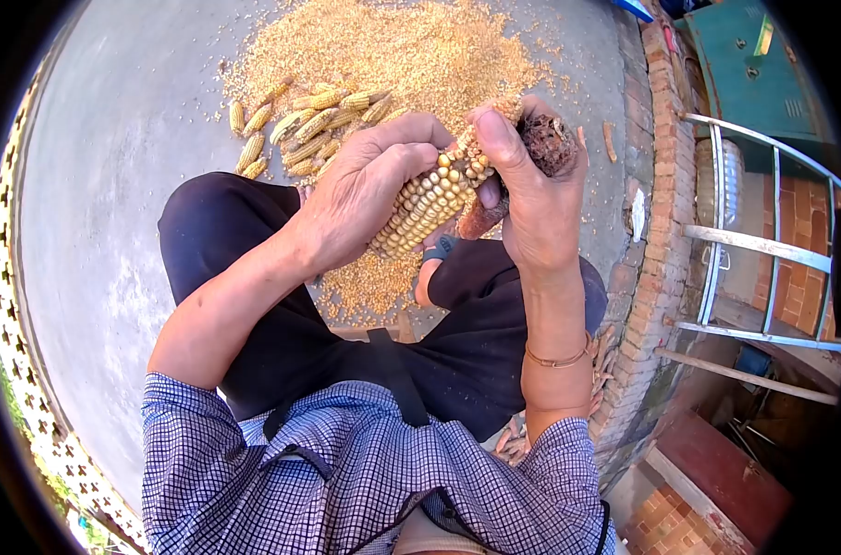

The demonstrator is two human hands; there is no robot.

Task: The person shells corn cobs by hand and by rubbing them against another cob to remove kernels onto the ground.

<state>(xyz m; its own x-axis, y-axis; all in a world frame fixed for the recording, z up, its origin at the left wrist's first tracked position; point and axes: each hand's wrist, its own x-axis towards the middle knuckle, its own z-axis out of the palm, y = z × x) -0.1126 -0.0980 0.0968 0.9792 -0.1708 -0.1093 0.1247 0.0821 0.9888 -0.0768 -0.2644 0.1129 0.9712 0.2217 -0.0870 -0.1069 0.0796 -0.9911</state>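
Note:
Both hands meet in front of me around an ear of corn (429, 208). Yellow kernels cover its lower part, and its upper end looks rougher, partly stripped. My left hand (356, 190) is closed round the ear from the left, thumb and fingers pressed on it. My right hand (540, 199) grips the upper end with the thumb on the kernels. That hand also holds a bare reddish-brown corncob (550, 145), which lies across behind the ear; its other end shows below the fingers. Some right fingers are hidden.
Loose kernels (374, 46) form a broad heap on the grey concrete floor (97, 203). Several unshelled ears (314, 125) lie at its left. More kernels lie between my legs. On the right are a low brick edge (661, 157), a metal ladder (762, 236) and a green cabinet (748, 74).

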